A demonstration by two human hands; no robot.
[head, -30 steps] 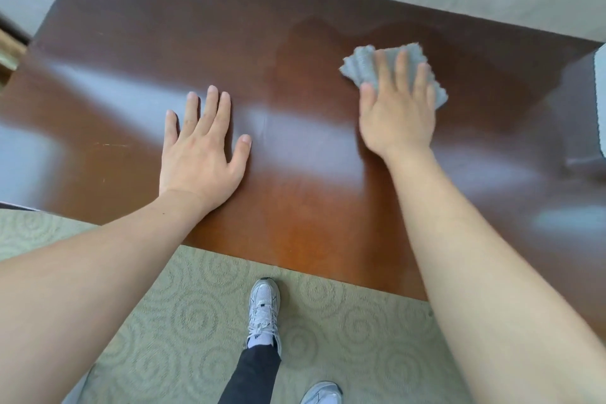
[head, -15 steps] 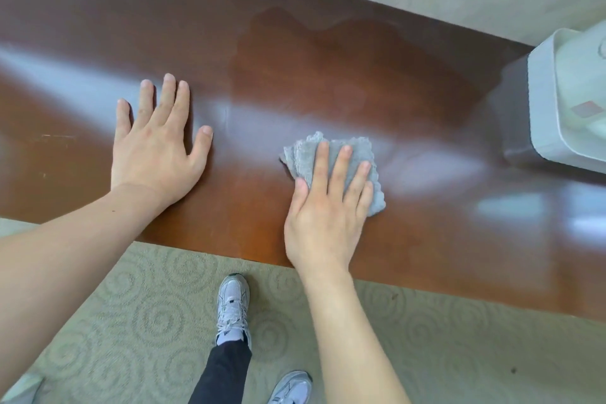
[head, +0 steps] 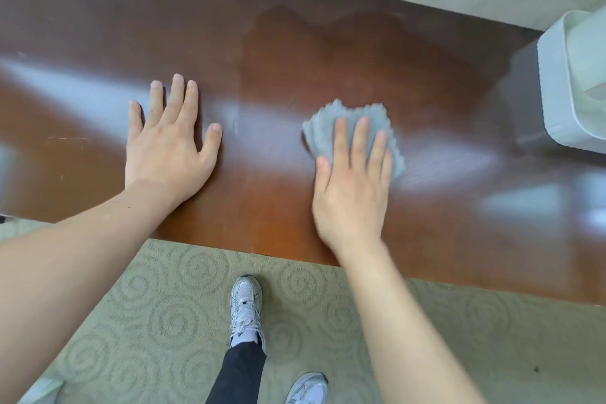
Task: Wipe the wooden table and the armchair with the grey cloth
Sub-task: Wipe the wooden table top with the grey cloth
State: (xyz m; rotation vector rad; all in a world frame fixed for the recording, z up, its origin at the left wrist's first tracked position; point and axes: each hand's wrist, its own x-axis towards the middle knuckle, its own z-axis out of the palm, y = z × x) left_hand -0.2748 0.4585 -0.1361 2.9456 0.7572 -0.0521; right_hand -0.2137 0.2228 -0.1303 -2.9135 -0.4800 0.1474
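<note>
While the left hand [head: 167, 154] lies flat with fingers spread on the wooden counter [head: 295, 52], the right hand [head: 352, 193] presses the grey cloth [head: 349, 118] flat, open grip, well apart from the white container [head: 554, 82].

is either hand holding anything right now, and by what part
The right hand pins the grey cloth flat to the wooden table, palm and fingers over its near part. The left hand holds nothing.
</note>
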